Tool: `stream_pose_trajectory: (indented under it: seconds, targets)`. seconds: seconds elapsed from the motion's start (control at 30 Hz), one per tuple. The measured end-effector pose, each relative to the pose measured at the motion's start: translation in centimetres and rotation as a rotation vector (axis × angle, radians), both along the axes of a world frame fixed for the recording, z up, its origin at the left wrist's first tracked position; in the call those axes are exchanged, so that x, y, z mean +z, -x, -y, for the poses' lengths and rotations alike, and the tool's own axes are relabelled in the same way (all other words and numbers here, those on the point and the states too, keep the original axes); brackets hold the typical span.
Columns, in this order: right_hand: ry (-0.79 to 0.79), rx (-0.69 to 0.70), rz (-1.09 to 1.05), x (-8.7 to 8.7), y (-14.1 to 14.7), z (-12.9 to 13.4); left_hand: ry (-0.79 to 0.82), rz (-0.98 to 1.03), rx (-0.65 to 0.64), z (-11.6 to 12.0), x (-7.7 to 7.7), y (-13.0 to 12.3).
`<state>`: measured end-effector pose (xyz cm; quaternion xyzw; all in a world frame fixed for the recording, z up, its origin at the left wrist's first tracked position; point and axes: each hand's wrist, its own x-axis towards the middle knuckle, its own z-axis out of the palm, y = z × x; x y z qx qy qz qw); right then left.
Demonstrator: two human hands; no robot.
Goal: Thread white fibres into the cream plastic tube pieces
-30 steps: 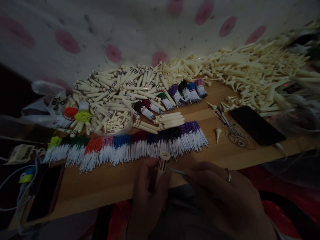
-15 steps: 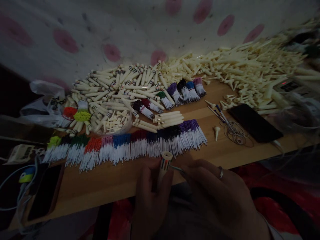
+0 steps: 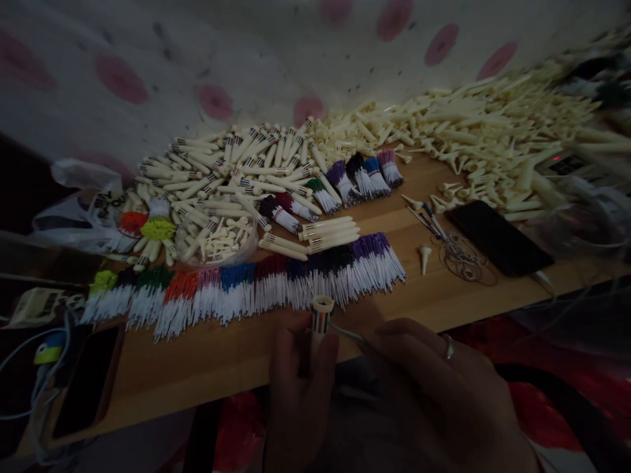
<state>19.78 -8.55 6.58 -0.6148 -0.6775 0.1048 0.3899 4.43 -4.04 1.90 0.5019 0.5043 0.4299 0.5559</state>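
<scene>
My left hand (image 3: 300, 387) grips a cream pen barrel (image 3: 323, 314) upright near the table's front edge. Its open top end faces up, and dark slots with coloured bits show around its side. In my right hand (image 3: 434, 387), which wears a ring, a thin metal tool (image 3: 348, 332) is pinched; its tip meets the slotted side of the barrel. The tool's handle end is hidden in the fingers. Just beyond the hands lies a row of coloured pen refills (image 3: 271, 289), sorted by colour with white shafts.
Finished-looking cream pens (image 3: 207, 164) are heaped at the back left, loose barrels and cone tips (image 3: 468, 125) at the back right. A plastic tub (image 3: 221, 243) holds small parts. Phones lie right (image 3: 500, 236) and left (image 3: 89, 381). Rubber bands (image 3: 463, 259) sit beside the right phone.
The barrel and the tool stay together at the slots; the tool's angle and my right hand have shifted slightly. The whole view has moved a little.
</scene>
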Motion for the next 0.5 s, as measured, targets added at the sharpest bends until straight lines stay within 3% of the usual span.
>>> stream_pose_trajectory:
  seconds: [0.3,0.5]
  targets:
    - [0.01,-0.064,-0.003,-0.3,0.9,0.2,-0.067,-0.011,0.074,0.4,-0.4,-0.2]
    - [-0.034,-0.107,-0.072,-1.0,1.9,0.6,-0.076,0.064,0.221,1.2,-1.5,-1.1]
